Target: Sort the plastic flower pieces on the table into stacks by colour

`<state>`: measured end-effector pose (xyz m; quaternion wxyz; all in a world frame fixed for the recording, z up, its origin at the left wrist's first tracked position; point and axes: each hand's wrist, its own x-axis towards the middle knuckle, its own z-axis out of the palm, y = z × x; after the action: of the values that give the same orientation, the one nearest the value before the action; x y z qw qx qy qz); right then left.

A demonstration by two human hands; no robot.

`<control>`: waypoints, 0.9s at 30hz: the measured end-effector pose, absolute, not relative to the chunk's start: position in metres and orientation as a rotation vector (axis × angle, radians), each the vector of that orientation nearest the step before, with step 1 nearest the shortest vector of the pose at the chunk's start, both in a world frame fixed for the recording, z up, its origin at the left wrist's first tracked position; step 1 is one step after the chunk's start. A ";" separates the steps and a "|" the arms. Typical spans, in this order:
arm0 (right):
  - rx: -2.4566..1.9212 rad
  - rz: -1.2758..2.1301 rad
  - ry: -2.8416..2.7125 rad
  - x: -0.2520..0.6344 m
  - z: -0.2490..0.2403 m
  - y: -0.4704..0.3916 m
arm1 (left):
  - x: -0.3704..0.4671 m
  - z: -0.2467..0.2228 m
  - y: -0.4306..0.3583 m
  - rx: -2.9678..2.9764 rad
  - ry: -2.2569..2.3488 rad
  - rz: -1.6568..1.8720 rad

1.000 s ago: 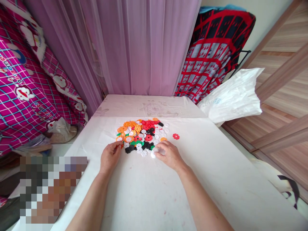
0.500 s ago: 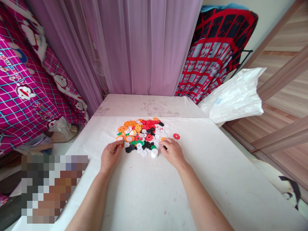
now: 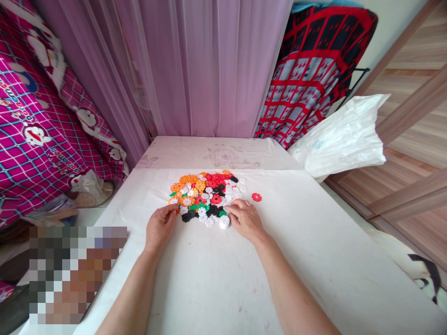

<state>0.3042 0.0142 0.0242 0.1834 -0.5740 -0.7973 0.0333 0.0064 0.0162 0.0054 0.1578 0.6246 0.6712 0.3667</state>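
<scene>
A pile of flower-shaped plastic discs in orange, red, white, black and green lies on the white-covered table. At the pile's left edge, my left hand pinches an orange-red disc between thumb and fingertips. My right hand reaches over the right side of the pile, fingers apart and fingertips touching the discs; nothing is visibly held in it. Just in front of its fingers lies a white disc. A single red disc rests apart, to the right of the pile.
Behind the table hangs a purple curtain. A white bag stands at the right back edge. A pink patterned cloth hangs at the left, a red and black cloth at the back right.
My right hand has moved left over the pile, and the dark piece at its fingertips no longer shows there. The left hand has stayed nearly still.
</scene>
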 end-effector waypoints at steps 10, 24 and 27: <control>-1.878 0.046 -1.989 0.317 0.025 0.017 | 0.007 0.007 0.016 1.774 1.920 1.047; -1.833 0.090 -2.016 0.311 0.023 0.018 | 0.008 0.010 0.015 1.800 1.928 1.046; -1.868 0.113 -2.037 0.311 0.025 0.018 | 0.008 0.011 0.015 1.810 1.928 1.046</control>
<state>0.3107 0.0180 0.0246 0.1868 -0.6634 -0.7234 0.0401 0.0080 0.0151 0.0106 0.1483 0.6295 0.6705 0.3636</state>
